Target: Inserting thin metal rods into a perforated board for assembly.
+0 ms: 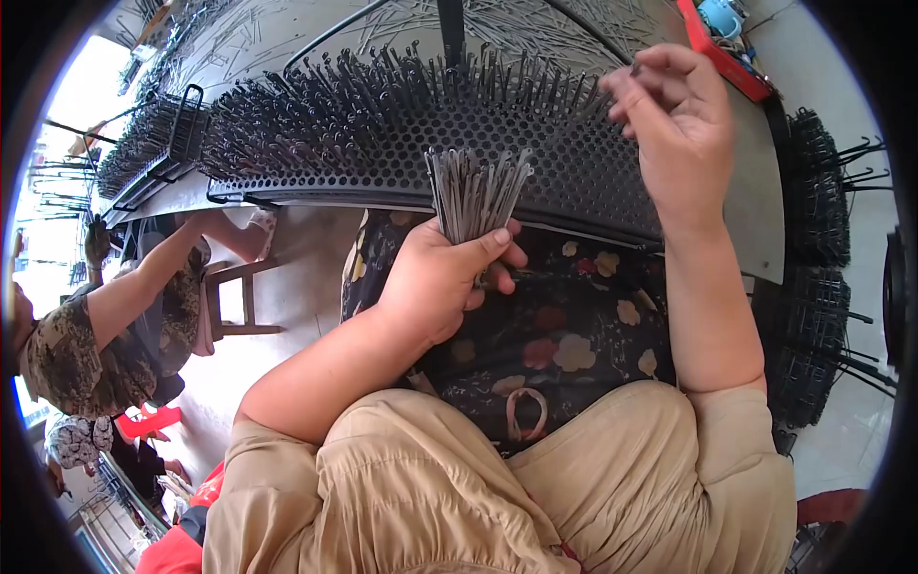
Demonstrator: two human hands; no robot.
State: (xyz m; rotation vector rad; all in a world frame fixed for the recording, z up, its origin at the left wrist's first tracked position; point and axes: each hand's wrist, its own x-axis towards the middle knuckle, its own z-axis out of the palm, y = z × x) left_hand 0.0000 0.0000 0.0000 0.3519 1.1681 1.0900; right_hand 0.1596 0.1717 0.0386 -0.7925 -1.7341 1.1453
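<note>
Above the flowered cloth (574, 354) on the seated person's lap, a bundle of thin grey metal strips (473, 196) stands nearly upright, clasped in the left hand (430, 277). The thumb and fingers wrap its lower part and hide the strips' bottom ends; the tops fan out a little. Just beyond it lies a black perforated tray (598, 191), its far and left parts crowded with upright dark rods (325, 115), so thickly that many of the holes are covered. Over the tray's right end the right hand (684, 129) is raised, fingers bent, thumb near the forefinger; I can't tell whether the tips pinch anything. Loose strips (535, 29) litter the bench (760, 201) behind, cut off at the top, as is a blue cup (722, 17) in a red tray (732, 67). At left, a co-worker's camouflage sleeve (67, 354) shows, the rest partly lost at the dark rim.
</note>
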